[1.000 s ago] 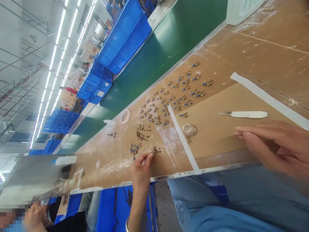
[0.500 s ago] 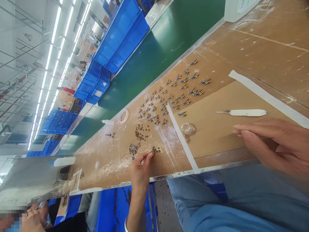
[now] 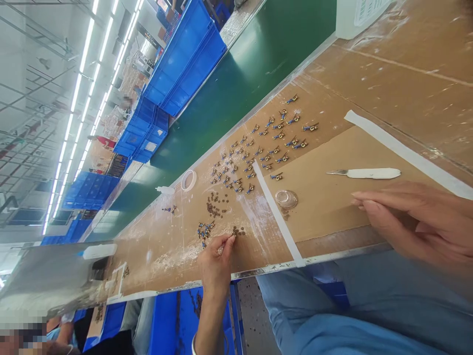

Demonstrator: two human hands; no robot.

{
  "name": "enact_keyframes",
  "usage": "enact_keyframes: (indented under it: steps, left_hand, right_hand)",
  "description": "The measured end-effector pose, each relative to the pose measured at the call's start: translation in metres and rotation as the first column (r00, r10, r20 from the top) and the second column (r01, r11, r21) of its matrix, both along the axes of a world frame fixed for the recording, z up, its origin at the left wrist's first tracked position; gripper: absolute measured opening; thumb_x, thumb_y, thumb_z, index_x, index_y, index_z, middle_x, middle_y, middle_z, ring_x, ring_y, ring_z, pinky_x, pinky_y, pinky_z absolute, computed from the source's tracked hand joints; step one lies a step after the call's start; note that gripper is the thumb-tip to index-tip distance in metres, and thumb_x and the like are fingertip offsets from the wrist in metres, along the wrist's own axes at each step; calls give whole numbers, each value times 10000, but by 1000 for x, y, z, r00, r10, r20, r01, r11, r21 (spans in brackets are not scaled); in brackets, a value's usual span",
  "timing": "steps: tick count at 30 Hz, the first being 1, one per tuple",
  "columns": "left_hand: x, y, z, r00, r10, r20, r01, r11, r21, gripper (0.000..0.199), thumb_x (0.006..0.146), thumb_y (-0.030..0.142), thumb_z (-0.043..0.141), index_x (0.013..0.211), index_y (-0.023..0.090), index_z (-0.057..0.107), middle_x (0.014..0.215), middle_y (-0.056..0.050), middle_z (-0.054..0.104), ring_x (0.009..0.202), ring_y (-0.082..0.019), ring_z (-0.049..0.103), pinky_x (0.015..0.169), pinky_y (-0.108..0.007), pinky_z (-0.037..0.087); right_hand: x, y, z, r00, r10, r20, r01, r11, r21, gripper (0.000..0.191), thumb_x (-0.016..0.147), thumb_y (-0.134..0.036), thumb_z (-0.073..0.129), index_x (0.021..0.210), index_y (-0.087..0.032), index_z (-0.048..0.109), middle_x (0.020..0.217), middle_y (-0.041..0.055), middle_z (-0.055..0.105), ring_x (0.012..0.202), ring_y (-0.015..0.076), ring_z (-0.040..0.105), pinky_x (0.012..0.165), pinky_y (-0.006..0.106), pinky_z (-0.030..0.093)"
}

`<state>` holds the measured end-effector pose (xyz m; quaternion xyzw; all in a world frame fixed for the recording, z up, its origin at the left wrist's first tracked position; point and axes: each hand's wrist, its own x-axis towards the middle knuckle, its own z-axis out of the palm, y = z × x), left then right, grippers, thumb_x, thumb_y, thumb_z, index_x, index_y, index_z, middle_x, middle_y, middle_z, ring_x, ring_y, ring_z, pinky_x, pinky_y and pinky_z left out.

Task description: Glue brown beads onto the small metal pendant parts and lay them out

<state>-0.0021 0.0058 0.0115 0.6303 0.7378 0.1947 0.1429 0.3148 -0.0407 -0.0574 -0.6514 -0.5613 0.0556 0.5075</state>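
With thumb and forefinger pinched, my left hand (image 3: pixel 215 264) rests at the table's near side, its tips touching a little cluster of small brown round pieces (image 3: pixel 238 230). Whatever is between those tips is too small to make out. My right hand (image 3: pixel 410 212) hovers over the brown sheet, thumb and forefinger pressed together; anything pinched there is hidden. Just beyond it lies a white-handled pointed knife (image 3: pixel 373 173). Farther left are a larger scatter of brown pieces (image 3: pixel 214 204), a heap of small blue-and-yellow figures (image 3: pixel 204 230) and many spread-out figures (image 3: pixel 273 150).
A small clear cup (image 3: pixel 287 198) stands beside a white tape strip (image 3: pixel 277 212). Beyond lie a roll of tape (image 3: pixel 188 181) and a small white bottle (image 3: pixel 165 190). A green belt (image 3: pixel 254 69) runs behind, with blue crates (image 3: pixel 185 54). Another person's arm shows at lower left.
My left fingertips have shifted slightly down from the brown cluster, leaving more of it visible. My right hand has drifted a little left. The view has moved slightly.
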Motion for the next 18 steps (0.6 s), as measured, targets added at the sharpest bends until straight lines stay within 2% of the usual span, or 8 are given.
enact_keyframes:
  steps: [3,6,11,14,16,18]
  left_hand:
    - [-3,-2,3,987,74,140,-72,997,-19,221,701,429,727,742,219,783,776,-41,778,785,-238,714,761,-342,539]
    - [-1,0,9,944,106,314,-100,994,-35,236,673,423,783,765,206,789,781,-39,774,780,-211,700,745,-307,547]
    - [17,27,20,784,135,606,-111,991,-77,279,581,382,866,746,173,783,714,-25,737,688,-144,644,692,-252,528]
    - [33,44,29,703,118,702,-56,992,-112,299,553,373,882,729,154,780,663,-25,708,618,-126,614,646,-249,519]
    - [45,44,35,698,75,713,7,994,-112,283,588,382,867,724,150,779,631,-27,694,596,-121,597,621,-239,506]
    - [58,34,40,724,20,690,76,991,-109,252,639,391,840,709,157,777,612,-27,686,591,-119,583,600,-222,488]
  right_hand:
    - [0,0,-3,999,9,42,-12,998,61,422,973,-554,397,931,-261,697,869,11,735,845,100,687,844,246,520]
    - [-2,0,-5,997,-14,81,6,996,93,394,986,-514,406,940,-252,697,888,15,735,855,99,688,847,233,516]
    - [-1,2,-2,989,11,149,-40,980,194,262,992,-381,462,980,-227,674,875,13,732,846,99,684,890,220,495]
    - [2,6,2,973,22,231,-81,965,249,157,966,-266,523,1031,-206,653,886,19,729,836,97,682,869,208,496]
    - [4,7,5,966,23,256,-96,957,274,143,943,-205,554,1056,-203,640,896,18,725,832,96,681,856,204,504]
    - [3,7,11,963,24,267,-108,946,305,153,924,-175,578,1061,-206,638,890,12,719,821,98,678,856,210,510]
